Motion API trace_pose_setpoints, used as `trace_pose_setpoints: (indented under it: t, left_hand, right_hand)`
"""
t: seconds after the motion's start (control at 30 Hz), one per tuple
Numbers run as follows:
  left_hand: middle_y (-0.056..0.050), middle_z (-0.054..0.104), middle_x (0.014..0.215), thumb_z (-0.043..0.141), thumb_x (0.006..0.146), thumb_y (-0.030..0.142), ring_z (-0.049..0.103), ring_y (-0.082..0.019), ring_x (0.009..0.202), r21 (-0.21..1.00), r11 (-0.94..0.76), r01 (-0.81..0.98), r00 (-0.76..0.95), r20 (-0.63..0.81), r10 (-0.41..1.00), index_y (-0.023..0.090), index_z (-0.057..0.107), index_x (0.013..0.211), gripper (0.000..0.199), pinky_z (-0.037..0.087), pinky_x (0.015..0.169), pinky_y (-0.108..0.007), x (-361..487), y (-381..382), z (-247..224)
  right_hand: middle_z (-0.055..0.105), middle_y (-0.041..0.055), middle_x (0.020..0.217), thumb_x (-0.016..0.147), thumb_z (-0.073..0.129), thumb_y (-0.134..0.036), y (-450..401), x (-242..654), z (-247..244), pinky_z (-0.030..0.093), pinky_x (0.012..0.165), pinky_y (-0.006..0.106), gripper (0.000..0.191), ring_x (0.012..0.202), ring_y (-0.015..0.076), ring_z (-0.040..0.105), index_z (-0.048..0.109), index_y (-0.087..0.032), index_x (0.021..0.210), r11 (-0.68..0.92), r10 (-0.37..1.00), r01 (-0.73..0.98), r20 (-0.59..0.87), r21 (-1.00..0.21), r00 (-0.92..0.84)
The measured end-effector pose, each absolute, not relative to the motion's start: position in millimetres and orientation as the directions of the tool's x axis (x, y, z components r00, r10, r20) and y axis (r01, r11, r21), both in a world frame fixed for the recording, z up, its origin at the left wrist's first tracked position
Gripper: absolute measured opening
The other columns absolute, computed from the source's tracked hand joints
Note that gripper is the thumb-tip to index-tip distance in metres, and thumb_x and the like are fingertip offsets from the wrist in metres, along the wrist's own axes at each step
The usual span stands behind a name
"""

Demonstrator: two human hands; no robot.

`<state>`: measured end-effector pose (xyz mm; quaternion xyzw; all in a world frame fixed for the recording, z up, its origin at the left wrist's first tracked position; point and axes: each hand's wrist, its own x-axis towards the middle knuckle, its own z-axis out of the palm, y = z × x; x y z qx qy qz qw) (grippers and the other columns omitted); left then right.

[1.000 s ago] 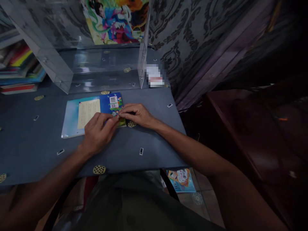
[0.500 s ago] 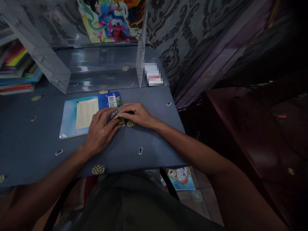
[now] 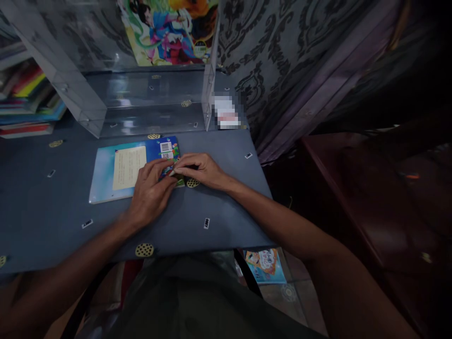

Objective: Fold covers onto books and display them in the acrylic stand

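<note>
A picture book (image 3: 101, 176) lies on the table with its back cover up, showing a cream text panel and a barcode on a blue strip. My left hand (image 3: 150, 188) rests over its lower right part, fingers curled and thumb bent toward them. My right hand (image 3: 201, 169) comes in from the right at the book's right edge, thumb and forefinger pinched together. Between both hands' fingertips is a small pale thing (image 3: 172, 173), too small and covered to name. The fingers hide the lower right corner of the cover partly.
A clear acrylic stand (image 3: 93, 120) stands behind the book, a colourful picture book (image 3: 171, 35) upright at its back. Stacked books (image 3: 30, 101) lie at left. A blurred-out white item (image 3: 228, 113) is at right. Below the table's edge lies another book (image 3: 266, 268); dark red furniture (image 3: 339, 155) stands right.
The view has shifted slightly, so everything sits a little lower and further right. Both hands stay at the book's right side with nearly the same finger pose.
</note>
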<state>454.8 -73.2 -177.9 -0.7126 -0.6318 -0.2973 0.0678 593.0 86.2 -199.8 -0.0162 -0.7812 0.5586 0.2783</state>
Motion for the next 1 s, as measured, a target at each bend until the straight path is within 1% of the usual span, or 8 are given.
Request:
trace_pose_setpoints:
  t: [0.17, 0.27, 0.4, 0.5, 0.6, 0.73, 0.9, 1.0]
  left_hand:
    - [-0.011, 0.065, 0.132, 0.057, 0.096, 0.018, 0.052, -0.031, 0.133, 0.286, -0.174, 0.942, 0.009, 0.498, 0.867, 0.021, 0.070, 0.090, 0.014, 0.048, 0.106, -0.057, 456.2, -73.8, -177.9]
    - [-0.012, 0.064, 0.132, 0.057, 0.096, 0.018, 0.053, -0.031, 0.133, 0.256, -0.179, 0.950, 0.027, 0.503, 0.864, 0.020, 0.069, 0.090, 0.013, 0.048, 0.107, -0.055, 457.7, -74.5, -177.5]
    - [-0.013, 0.064, 0.134, 0.058, 0.095, 0.019, 0.052, -0.032, 0.135, 0.190, -0.164, 0.968, 0.048, 0.501, 0.864, 0.020, 0.070, 0.100, 0.013, 0.048, 0.105, -0.056, 459.6, -75.6, -177.9]
    - [-0.013, 0.065, 0.135, 0.058, 0.095, 0.019, 0.052, -0.034, 0.135, 0.184, -0.154, 0.971, 0.042, 0.499, 0.866, 0.022, 0.072, 0.105, 0.017, 0.046, 0.105, -0.059, 460.4, -75.8, -178.4]
    - [-0.013, 0.066, 0.134, 0.057, 0.095, 0.017, 0.051, -0.034, 0.135, 0.213, -0.161, 0.964, 0.030, 0.514, 0.857, 0.022, 0.073, 0.102, 0.018, 0.046, 0.105, -0.060, 461.0, -74.7, -178.7]
    - [-0.010, 0.066, 0.132, 0.056, 0.096, 0.019, 0.051, -0.031, 0.136, 0.246, -0.150, 0.958, -0.010, 0.549, 0.836, 0.022, 0.071, 0.098, 0.016, 0.047, 0.107, -0.059, 461.8, -71.3, -179.6]
    - [-0.012, 0.069, 0.127, 0.056, 0.097, 0.018, 0.055, -0.031, 0.132, 0.211, -0.170, 0.963, 0.016, 0.583, 0.812, 0.019, 0.067, 0.091, 0.013, 0.049, 0.104, -0.055, 461.9, -68.9, -179.7]
    - [-0.012, 0.070, 0.126, 0.056, 0.096, 0.015, 0.057, -0.031, 0.130, 0.204, -0.174, 0.964, 0.027, 0.572, 0.820, 0.019, 0.066, 0.091, 0.012, 0.050, 0.102, -0.053, 461.6, -69.0, -178.6]
  right_hand:
    - [0.074, 0.0035, 0.090, 0.096, 0.066, -0.036, 85.0, 593.2, -199.3, 0.054, 0.082, 0.030, 0.023, 0.086, 0.0150, 0.068, 0.079, -0.019, 0.089, 0.387, 0.348, -0.246, 0.388, -0.888, -0.853]
    - [0.075, 0.0037, 0.091, 0.096, 0.066, -0.038, 85.0, 592.8, -200.5, 0.054, 0.083, 0.030, 0.023, 0.088, 0.0155, 0.069, 0.079, -0.019, 0.090, 0.385, 0.351, -0.244, 0.386, -0.890, -0.853]
    - [0.076, 0.0045, 0.092, 0.096, 0.066, -0.039, 85.9, 592.5, -202.3, 0.054, 0.086, 0.031, 0.025, 0.090, 0.0162, 0.069, 0.079, -0.019, 0.090, 0.403, 0.343, -0.263, 0.411, -0.877, -0.844]
    - [0.077, 0.0052, 0.091, 0.096, 0.066, -0.041, 86.2, 592.6, -202.7, 0.055, 0.087, 0.033, 0.027, 0.090, 0.0167, 0.069, 0.079, -0.019, 0.090, 0.419, 0.337, -0.270, 0.425, -0.867, -0.840]
    - [0.077, 0.0054, 0.091, 0.096, 0.066, -0.042, 86.2, 592.7, -202.1, 0.055, 0.087, 0.033, 0.027, 0.090, 0.0167, 0.070, 0.079, -0.019, 0.091, 0.424, 0.339, -0.249, 0.408, -0.871, -0.848]
    - [0.076, 0.0049, 0.092, 0.095, 0.066, -0.038, 86.2, 592.7, -200.9, 0.055, 0.087, 0.033, 0.023, 0.089, 0.0160, 0.070, 0.079, -0.020, 0.091, 0.411, 0.342, -0.238, 0.391, -0.880, -0.855]
    - [0.076, 0.0048, 0.091, 0.095, 0.066, -0.040, 86.8, 592.7, -200.4, 0.055, 0.085, 0.032, 0.024, 0.088, 0.0159, 0.070, 0.078, -0.020, 0.088, 0.411, 0.335, -0.231, 0.381, -0.882, -0.862]
    - [0.075, 0.0052, 0.090, 0.096, 0.065, -0.042, 86.9, 592.4, -201.1, 0.055, 0.084, 0.032, 0.028, 0.087, 0.0162, 0.070, 0.078, -0.019, 0.087, 0.413, 0.334, -0.239, 0.391, -0.879, -0.858]
